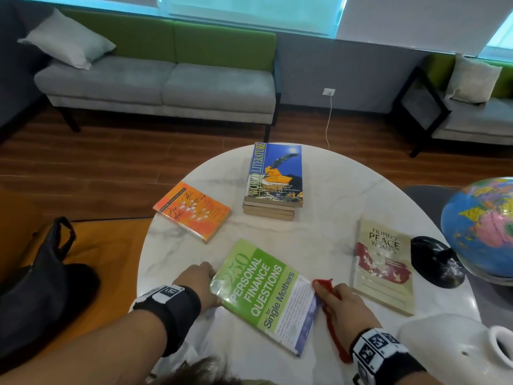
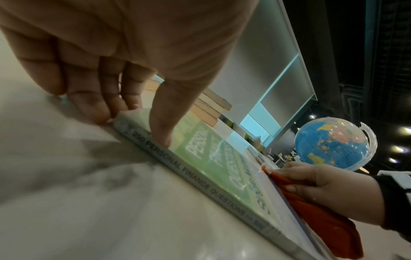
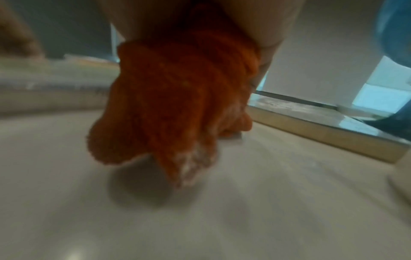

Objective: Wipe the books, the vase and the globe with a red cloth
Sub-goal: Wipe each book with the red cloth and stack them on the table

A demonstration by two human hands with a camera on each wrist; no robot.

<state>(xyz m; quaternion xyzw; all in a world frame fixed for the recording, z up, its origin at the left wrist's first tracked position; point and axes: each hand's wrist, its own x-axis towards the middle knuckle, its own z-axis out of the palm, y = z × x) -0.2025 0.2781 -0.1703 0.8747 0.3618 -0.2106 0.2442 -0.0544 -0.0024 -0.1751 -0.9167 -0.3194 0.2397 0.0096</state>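
Lying flat at the near side of the round white marble-patterned table (image 1: 327, 240), the green paperback book (image 1: 266, 295) reads "250 PERSONAL FINANCE QUESTIONS for Single Mothers" on its cover, and the same title runs along its grey spine in the left wrist view. The left hand (image 1: 198, 283) pinches the book's far left corner, thumb on the cover and fingertips (image 2: 98, 112) at the edge against the tabletop. The right hand (image 1: 345, 308) grips the bunched red cloth (image 1: 330, 304), fingers curled round it, and holds it against the book's right edge; a tail of cloth trails back under the wrist.

Right of it, close beside the cloth hand, lies a tan paperback (image 1: 384, 266) titled "FILIPINO PEACE WOMEN". At the left, near the table rim, an orange paperback (image 1: 193, 211) carries dark handwriting I cannot read. Toward the far side a stack of books (image 1: 273, 183) is topped by a blue cover whose spine says "WORLD LITERATURE".

The blue globe (image 1: 483, 232) stands at the right edge on a dark base, well apart from the green book. The white ceramic vase (image 1: 455, 354) lies on its side at the near right rim, mouth facing right.

Bare marble shows between the four groups of books, widest in the middle. A black bag (image 1: 41, 279) sits off the table to the left.
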